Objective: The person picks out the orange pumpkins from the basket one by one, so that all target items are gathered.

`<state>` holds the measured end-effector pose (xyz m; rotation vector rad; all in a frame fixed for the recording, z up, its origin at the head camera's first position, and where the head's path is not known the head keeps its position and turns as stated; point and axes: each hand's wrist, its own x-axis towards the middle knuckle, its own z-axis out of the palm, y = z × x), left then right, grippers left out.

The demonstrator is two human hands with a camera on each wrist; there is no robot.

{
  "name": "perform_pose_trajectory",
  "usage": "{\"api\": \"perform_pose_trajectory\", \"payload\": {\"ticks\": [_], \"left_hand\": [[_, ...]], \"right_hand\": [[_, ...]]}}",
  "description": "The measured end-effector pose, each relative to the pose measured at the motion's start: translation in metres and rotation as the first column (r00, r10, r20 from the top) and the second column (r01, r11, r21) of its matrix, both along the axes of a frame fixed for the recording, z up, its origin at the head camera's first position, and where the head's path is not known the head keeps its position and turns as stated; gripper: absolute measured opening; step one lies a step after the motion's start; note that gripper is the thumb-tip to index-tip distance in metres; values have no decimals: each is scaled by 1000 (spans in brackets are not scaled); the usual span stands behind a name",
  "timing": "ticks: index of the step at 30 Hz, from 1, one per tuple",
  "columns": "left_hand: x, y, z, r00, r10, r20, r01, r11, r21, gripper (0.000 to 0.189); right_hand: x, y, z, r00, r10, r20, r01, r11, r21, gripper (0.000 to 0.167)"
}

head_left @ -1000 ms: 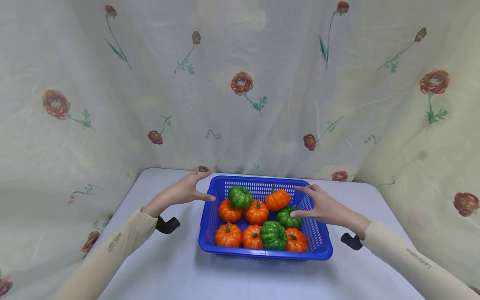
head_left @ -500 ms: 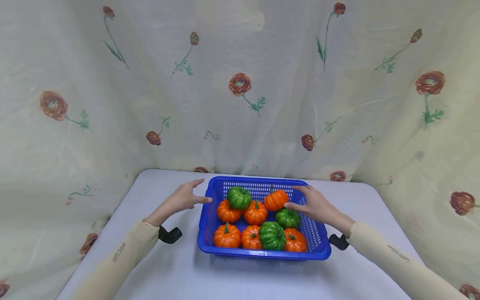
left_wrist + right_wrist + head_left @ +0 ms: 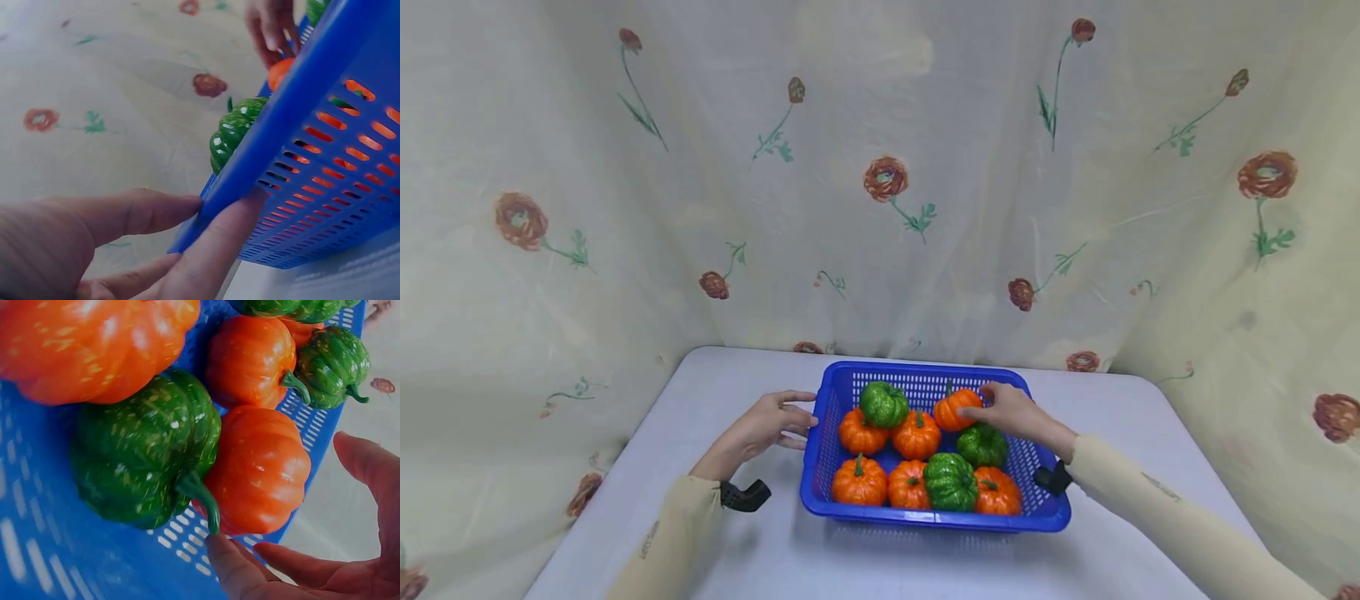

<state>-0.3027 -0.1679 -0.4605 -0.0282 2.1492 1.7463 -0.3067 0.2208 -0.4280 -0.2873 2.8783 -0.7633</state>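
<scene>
A blue perforated basket [image 3: 936,518] holds several small orange and green pumpkins. My left hand [image 3: 767,425] is at the basket's left side, its fingertips right at the rim and outer wall in the left wrist view. Over the back right part of the basket, my right hand [image 3: 1018,414] reaches in around an orange pumpkin [image 3: 957,408]. In the right wrist view, thumb and fingers are spread on either side of that orange pumpkin [image 3: 262,469], with gaps showing between. A green pumpkin [image 3: 147,450] with a curved stem sits beside it, close to one fingertip.
The basket stands on a white table [image 3: 752,550]. At the back left, a green pumpkin [image 3: 883,406] rests on top of orange ones. More pumpkins line the front, including a green one [image 3: 950,482]. A flower-printed curtain [image 3: 880,250] hangs behind the table and along both sides.
My left hand has come down against the basket's left side, its fingers closer together. My right hand has moved left and inward to the back orange pumpkin. The basket stays put.
</scene>
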Motion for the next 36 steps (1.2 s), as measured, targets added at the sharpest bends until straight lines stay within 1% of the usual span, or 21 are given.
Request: {"api": "perform_pose_trajectory", "payload": {"ticks": [2, 5, 8, 11, 15, 23, 26, 29, 32, 36], "left_hand": [[-1, -2, -4, 1000, -4, 20, 3, 999, 49, 54], [-3, -5, -10, 998, -23, 58, 16, 991, 135, 56], [-5, -8, -16, 994, -45, 95, 25, 979, 201, 57], [-6, -10, -20, 991, -64, 118, 35, 971, 235, 57], [-8, -11, -24, 988, -72, 135, 36, 968, 248, 55], [-11, -11, -29, 984, -89, 154, 43, 960, 278, 52], [-12, -10, -29, 984, -90, 156, 43, 959, 280, 53], [-12, -9, -29, 984, -88, 157, 41, 960, 279, 53], [-11, -10, -29, 984, -84, 156, 38, 960, 279, 53], [-10, -11, -29, 985, -90, 150, 44, 958, 284, 53]], "right_hand": [[-2, -2, -1, 1000, -14, 1, 14, 1000, 5, 73], [-7, -5, -2, 999, -38, 17, 39, 999, -3, 56], [-10, -7, -4, 999, -43, 26, 44, 999, -12, 43], [-13, -9, -5, 998, -49, 31, 50, 998, -27, 38], [-16, -11, -8, 998, -55, 35, 56, 997, -45, 34], [-19, -9, -10, 993, -85, 79, 90, 994, -60, 34], [-18, -9, -9, 995, -74, 65, 77, 996, -49, 38], [-17, -8, -9, 997, -64, 51, 66, 997, -35, 47], [-17, -8, -10, 996, -58, 64, 60, 997, -42, 54], [-16, -7, -11, 996, -54, 69, 57, 998, -38, 57]]}}
